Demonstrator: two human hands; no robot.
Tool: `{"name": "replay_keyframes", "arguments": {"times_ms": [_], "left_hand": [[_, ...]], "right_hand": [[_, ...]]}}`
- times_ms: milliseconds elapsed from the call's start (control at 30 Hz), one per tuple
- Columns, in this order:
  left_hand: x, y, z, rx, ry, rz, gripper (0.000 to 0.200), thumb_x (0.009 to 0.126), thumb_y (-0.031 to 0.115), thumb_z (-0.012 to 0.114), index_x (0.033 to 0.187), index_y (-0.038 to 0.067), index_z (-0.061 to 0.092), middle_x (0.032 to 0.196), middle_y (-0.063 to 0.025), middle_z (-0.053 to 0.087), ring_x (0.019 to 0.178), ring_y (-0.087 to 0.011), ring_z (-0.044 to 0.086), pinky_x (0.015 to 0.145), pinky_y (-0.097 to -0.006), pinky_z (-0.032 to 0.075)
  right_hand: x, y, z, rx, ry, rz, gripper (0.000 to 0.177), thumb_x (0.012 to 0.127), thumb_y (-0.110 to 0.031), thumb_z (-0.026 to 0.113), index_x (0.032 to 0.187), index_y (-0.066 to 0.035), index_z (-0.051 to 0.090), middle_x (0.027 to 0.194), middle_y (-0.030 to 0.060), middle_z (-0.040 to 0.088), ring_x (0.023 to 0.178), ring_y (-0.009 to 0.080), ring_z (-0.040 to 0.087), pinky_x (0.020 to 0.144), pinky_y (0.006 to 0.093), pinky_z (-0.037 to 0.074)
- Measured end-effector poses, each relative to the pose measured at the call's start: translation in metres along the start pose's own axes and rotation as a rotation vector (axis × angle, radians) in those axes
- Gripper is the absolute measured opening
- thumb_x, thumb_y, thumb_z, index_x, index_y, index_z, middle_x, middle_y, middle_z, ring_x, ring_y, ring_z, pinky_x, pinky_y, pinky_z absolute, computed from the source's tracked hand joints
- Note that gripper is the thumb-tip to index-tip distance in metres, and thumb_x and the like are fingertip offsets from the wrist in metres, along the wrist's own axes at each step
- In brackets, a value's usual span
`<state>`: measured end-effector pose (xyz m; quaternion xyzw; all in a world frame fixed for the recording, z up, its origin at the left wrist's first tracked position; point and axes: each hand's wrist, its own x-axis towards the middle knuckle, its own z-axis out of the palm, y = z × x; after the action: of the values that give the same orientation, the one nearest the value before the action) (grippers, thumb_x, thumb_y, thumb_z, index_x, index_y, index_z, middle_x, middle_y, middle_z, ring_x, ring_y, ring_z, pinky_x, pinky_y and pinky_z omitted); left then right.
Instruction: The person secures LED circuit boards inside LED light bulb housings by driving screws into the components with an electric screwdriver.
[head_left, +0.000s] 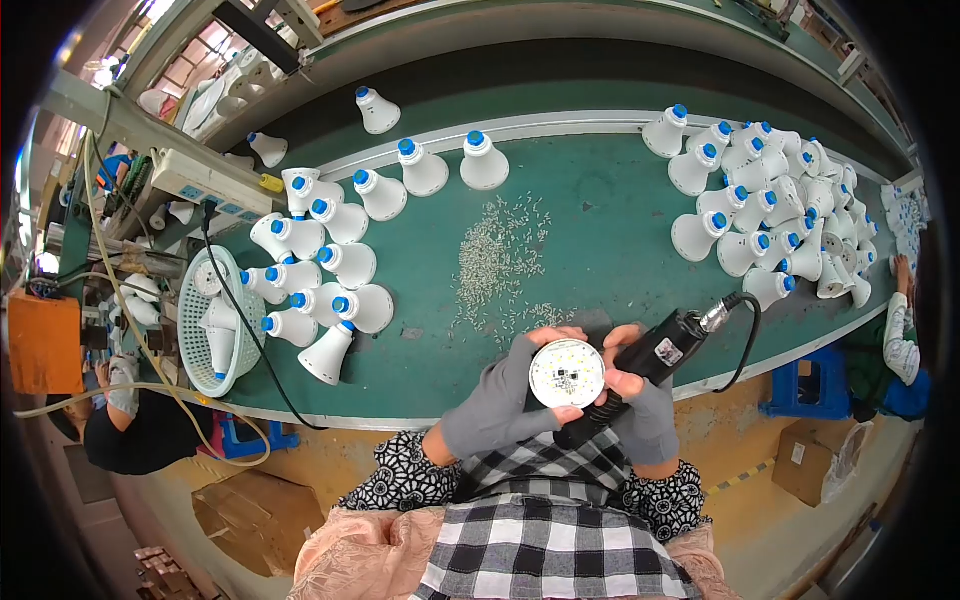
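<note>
My left hand (505, 395), in a grey fingerless glove, is closed round an LED bulb housing (567, 374) near the table's front edge. The housing's round white circuit board, with small yellow LEDs and dark parts at its centre, faces up. My right hand (640, 405), gloved the same way, grips a black electric screwdriver (655, 350) lying slantwise across it, its cable end up to the right. The right thumb and fingertips are right at the housing's edge. Just beyond my hands lies a spread pile of small screws (490, 260) on the green table.
White bulb housings with blue caps stand in a group on the left (345, 265) and in a denser cluster on the right (770, 200). A pale green basket (190, 330) holds more at the left edge, near a power strip (215, 185). Other people sit at both sides.
</note>
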<state>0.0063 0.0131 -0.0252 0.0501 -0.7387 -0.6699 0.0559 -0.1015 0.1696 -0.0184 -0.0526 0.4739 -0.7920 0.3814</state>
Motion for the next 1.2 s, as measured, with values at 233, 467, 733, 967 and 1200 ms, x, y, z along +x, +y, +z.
{"name": "replay_keyframes", "arguments": {"times_ms": [233, 467, 733, 967, 1200], "left_hand": [[0.004, -0.016, -0.003, 0.118, 0.036, 0.056, 0.079, 0.061, 0.037, 0.088, 0.122, 0.008, 0.049, 0.122, -0.0108, 0.057, 0.109, -0.0262, 0.061, 0.092, -0.0346, 0.048], [0.004, -0.007, 0.001, 0.026, 0.042, -0.117, 0.083, 0.058, 0.037, 0.09, 0.123, 0.008, 0.047, 0.115, -0.0073, 0.059, 0.104, -0.0213, 0.063, 0.088, -0.0325, 0.049], [0.0, 0.01, -0.01, 0.067, -0.004, -0.163, 0.078, 0.062, 0.034, 0.087, 0.124, 0.008, 0.048, 0.117, -0.008, 0.058, 0.106, -0.0212, 0.062, 0.09, -0.0329, 0.049], [-0.023, -0.009, -0.04, -0.545, 0.4, -0.257, 0.086, 0.07, 0.064, 0.074, 0.125, 0.006, 0.043, 0.094, -0.0112, 0.061, 0.09, -0.0195, 0.059, 0.076, -0.0315, 0.046], [-0.026, 0.0, -0.03, -0.523, 0.345, -0.414, 0.088, 0.071, 0.054, 0.078, 0.133, 0.002, 0.044, 0.106, -0.0096, 0.061, 0.099, -0.0153, 0.057, 0.084, -0.03, 0.046]], "right_hand": [[0.003, 0.003, -0.001, -0.044, 0.006, 0.028, 0.037, 0.072, -0.009, 0.072, 0.103, 0.001, 0.056, 0.078, 0.0047, 0.058, 0.064, 0.0125, 0.057, 0.06, 0.0251, 0.047], [0.005, 0.003, 0.002, -0.032, 0.036, 0.062, 0.038, 0.071, -0.009, 0.072, 0.103, 0.001, 0.055, 0.079, 0.0051, 0.058, 0.063, 0.0126, 0.057, 0.059, 0.025, 0.046], [0.01, 0.0, 0.006, 0.038, 0.045, 0.029, 0.031, 0.072, -0.007, 0.066, 0.1, -0.002, 0.053, 0.075, 0.0064, 0.056, 0.063, 0.0149, 0.055, 0.059, 0.0283, 0.046], [0.042, -0.037, 0.0, 0.225, 0.295, -0.633, 0.019, 0.086, -0.015, 0.055, 0.1, -0.006, 0.046, 0.075, 0.003, 0.045, 0.067, 0.0145, 0.046, 0.069, 0.0324, 0.041], [0.073, -0.015, 0.007, 0.148, 0.363, -0.671, 0.017, 0.088, -0.018, 0.055, 0.097, -0.007, 0.046, 0.077, 0.0028, 0.045, 0.07, 0.0151, 0.047, 0.072, 0.034, 0.041]]}}
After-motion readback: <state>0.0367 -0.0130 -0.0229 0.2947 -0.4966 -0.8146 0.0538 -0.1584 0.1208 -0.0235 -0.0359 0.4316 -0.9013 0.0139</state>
